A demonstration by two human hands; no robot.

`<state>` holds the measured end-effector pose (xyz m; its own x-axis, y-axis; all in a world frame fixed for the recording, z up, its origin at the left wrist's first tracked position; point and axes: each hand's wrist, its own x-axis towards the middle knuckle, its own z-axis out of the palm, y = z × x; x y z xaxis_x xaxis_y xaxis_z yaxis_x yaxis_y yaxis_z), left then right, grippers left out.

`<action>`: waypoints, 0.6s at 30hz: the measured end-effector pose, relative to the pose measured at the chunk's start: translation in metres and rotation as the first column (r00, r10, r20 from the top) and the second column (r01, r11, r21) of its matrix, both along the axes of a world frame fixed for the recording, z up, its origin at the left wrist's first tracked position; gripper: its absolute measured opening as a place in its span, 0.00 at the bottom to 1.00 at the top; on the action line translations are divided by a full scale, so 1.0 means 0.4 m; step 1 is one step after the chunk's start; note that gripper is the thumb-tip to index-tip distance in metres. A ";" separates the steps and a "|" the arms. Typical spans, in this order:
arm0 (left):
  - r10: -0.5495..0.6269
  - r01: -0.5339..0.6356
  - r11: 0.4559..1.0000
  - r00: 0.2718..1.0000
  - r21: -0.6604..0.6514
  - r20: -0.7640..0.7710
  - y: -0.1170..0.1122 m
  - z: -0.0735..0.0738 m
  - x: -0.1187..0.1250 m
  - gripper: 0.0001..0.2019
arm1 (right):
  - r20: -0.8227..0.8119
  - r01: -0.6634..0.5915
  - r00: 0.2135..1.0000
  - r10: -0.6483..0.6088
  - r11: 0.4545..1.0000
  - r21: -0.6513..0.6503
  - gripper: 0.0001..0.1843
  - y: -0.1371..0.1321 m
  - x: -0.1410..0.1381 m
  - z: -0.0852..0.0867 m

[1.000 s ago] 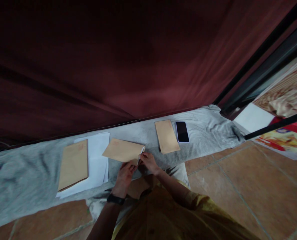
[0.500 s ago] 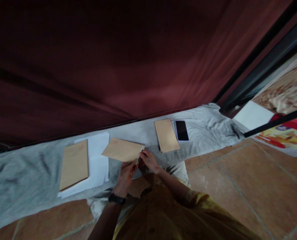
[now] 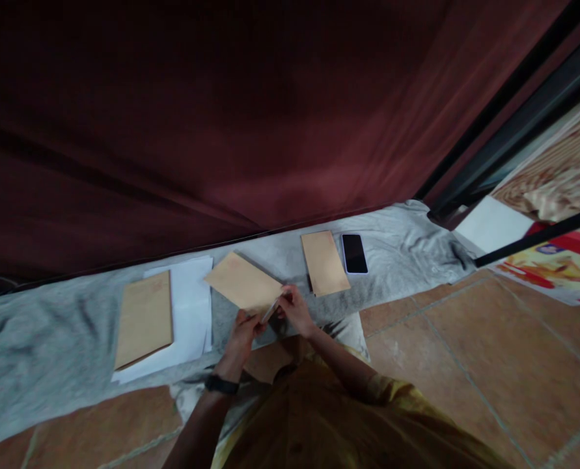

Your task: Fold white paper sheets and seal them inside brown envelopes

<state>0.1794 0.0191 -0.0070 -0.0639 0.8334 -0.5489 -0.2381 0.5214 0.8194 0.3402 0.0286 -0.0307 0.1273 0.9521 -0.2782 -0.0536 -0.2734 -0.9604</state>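
Brown paper envelope (image 3: 243, 279), head view: slantwise over grey cloth (image 3: 60, 339), between white sheets (image 3: 191, 306) and a second envelope (image 3: 325, 262). Left hand (image 3: 243, 337): pinching its near corner. Right hand (image 3: 297, 311): pinching the right-hand corner; white strip (image 3: 270, 311) along that end, between the hands. Phone (image 3: 355, 253) just beside the second envelope, dark screen up.

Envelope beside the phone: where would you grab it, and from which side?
Likely best pinched at its near left corner, coming in from the left. The envelope lies flat on the cloth, and a dark line under that corner hints at a raised or thick edge to pinch. The phone sits close along its right side.
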 end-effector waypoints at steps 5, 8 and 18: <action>-0.131 0.129 0.991 0.973 -0.023 -0.192 0.033 0.034 -0.017 0.17 | 0.115 -0.059 0.992 0.049 0.994 0.090 0.16 -0.016 0.048 0.000; -0.189 0.185 0.982 0.935 -0.043 -0.299 0.051 0.044 -0.021 0.19 | 0.348 -0.146 0.934 0.080 0.975 0.167 0.17 -0.028 0.073 -0.005; -0.218 0.224 0.972 0.760 -0.067 -0.612 0.039 0.030 -0.046 0.20 | 0.875 -0.539 0.473 0.100 0.819 0.198 0.07 -0.021 0.086 -0.006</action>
<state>0.1609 0.0346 0.0048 -0.1962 0.8715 -0.4494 0.4355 0.4881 0.7564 0.3747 0.0204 -0.0332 -0.2589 0.9495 0.1771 0.7912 0.3137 -0.5250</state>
